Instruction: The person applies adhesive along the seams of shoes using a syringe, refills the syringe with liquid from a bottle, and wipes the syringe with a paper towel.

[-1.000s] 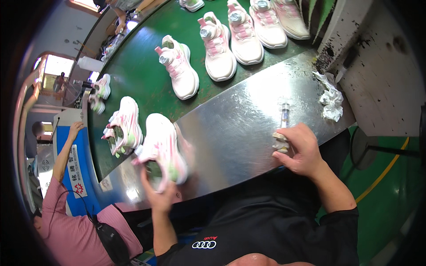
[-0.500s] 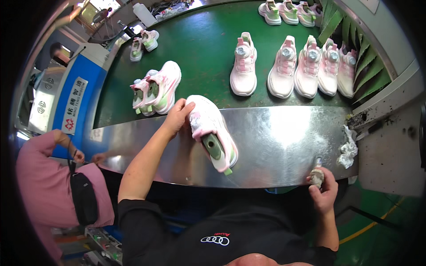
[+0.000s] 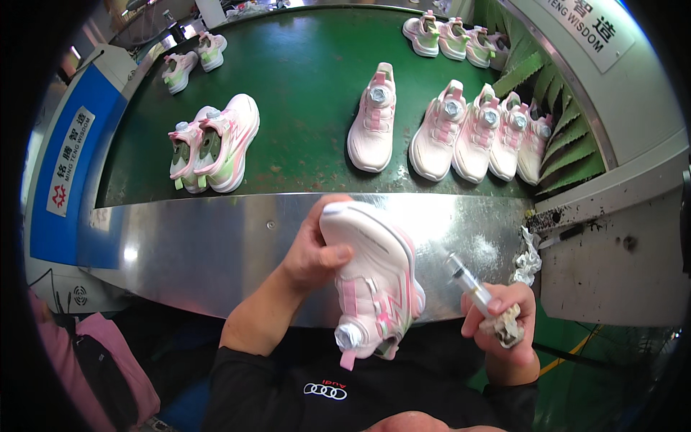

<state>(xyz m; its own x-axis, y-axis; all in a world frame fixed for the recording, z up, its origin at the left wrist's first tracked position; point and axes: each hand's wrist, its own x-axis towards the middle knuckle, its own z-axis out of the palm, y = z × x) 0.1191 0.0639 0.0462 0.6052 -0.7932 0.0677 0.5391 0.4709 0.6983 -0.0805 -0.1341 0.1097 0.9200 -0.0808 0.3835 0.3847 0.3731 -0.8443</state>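
My left hand (image 3: 309, 255) grips a white-and-pink sneaker (image 3: 374, 273) by its toe end, thumb on the upper. The sneaker is held up over the metal ledge (image 3: 187, 230), its toe away from me and its dial closure near my chest. In my right hand (image 3: 504, 309), to the right of the sneaker, is a clear syringe (image 3: 471, 282), tip pointing up and left, apart from the shoe. A crumpled, stained wad (image 3: 507, 327) sits in the same grasp at the syringe's lower end.
On the green belt (image 3: 302, 108) stand one upright sneaker (image 3: 372, 122), a row of several (image 3: 435, 133) at right, a pair (image 3: 227, 144) at left, others farther back. A white crumpled cloth (image 3: 529, 259) lies by the right machine wall. At lower left is a person in pink (image 3: 122, 353).
The sneaker has been turned round, its heel now toward my chest and its upper showing. My right hand has risen, bringing the syringe clearly into sight. The whole view has shifted.
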